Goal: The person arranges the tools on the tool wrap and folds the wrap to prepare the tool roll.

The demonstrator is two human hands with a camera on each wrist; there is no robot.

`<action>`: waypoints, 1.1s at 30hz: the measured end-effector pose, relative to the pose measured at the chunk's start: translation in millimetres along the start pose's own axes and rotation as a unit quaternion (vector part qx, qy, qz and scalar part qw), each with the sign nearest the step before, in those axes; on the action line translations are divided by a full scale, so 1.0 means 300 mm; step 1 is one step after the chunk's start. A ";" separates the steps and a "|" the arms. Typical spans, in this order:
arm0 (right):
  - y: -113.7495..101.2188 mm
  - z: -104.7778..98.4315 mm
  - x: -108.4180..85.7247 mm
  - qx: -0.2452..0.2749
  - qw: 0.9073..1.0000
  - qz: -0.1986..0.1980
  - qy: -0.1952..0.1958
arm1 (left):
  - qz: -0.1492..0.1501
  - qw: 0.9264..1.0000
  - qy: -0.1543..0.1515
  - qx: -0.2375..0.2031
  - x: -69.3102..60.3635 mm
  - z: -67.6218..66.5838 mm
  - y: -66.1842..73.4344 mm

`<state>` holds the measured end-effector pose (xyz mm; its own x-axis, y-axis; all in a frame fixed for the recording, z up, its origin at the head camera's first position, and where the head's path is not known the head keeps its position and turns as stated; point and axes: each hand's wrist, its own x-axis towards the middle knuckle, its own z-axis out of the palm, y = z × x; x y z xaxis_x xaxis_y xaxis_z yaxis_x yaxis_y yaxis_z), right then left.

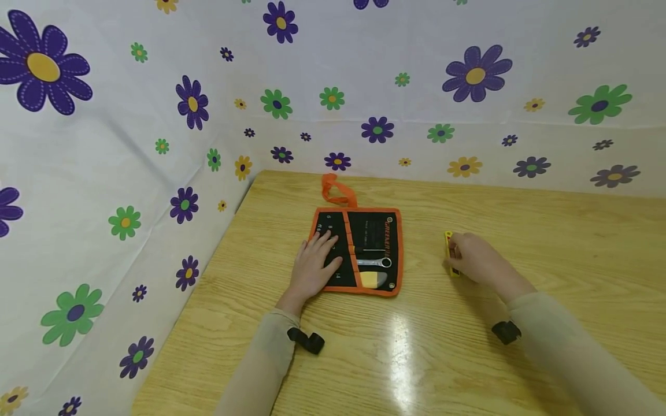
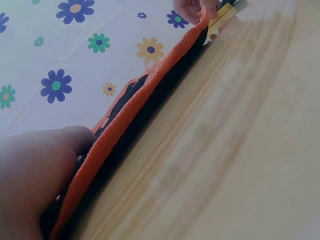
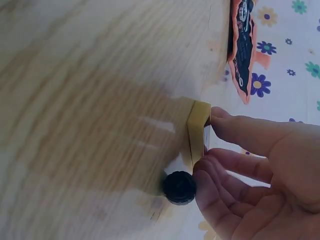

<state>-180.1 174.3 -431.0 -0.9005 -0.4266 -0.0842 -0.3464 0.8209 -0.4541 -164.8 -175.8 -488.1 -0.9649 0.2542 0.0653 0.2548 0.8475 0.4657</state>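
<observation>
A black tool pouch [image 1: 372,231] with orange trim lies on the wooden table. Its pockets hold a thin screwdriver [image 1: 372,249], a wrench [image 1: 374,263] with its ring end showing, and a yellow-and-grey tool [image 1: 372,280] whose kind I cannot tell. My left hand [image 1: 314,263] rests on the pouch's left part, fingers spread; in the left wrist view the thumb [image 2: 75,137] lies over the orange edge. To the right of the pouch, my right hand [image 1: 476,257] pinches a slim yellow utility knife [image 3: 197,127] with a ridged black knob, close to the tabletop.
An orange strap [image 1: 338,193] trails from the pouch's top toward the back edge. Flower-printed white cloth [image 1: 395,86] walls the back and left sides of the wooden table [image 1: 442,364]. Black bands hang at both sleeve cuffs.
</observation>
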 end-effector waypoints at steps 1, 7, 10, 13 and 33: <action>0.000 0.002 -0.001 0.000 1.000 0.002 0.002 | -0.001 1.000 -0.001 0.001 0.000 -0.001 0.000; -0.012 0.013 -0.002 0.007 1.000 -0.011 0.015 | -0.004 1.000 -0.006 0.007 0.000 0.002 -0.005; -0.020 0.022 0.000 0.014 0.999 -0.024 0.021 | -0.003 1.000 -0.006 0.008 0.000 0.005 -0.007; -0.027 0.032 -0.002 0.011 1.000 -0.020 0.017 | -0.002 1.000 -0.005 0.005 -0.001 0.004 -0.006; -0.110 0.051 0.039 0.055 0.997 -0.007 0.062 | 0.000 1.000 0.001 0.000 -0.008 0.001 -0.005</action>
<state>-175.2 136.2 -430.5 -0.9239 -0.3814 0.0300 -0.3339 0.7656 -0.5499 -162.8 -177.5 -489.2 -0.9652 0.2525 0.0676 0.2544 0.8477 0.4654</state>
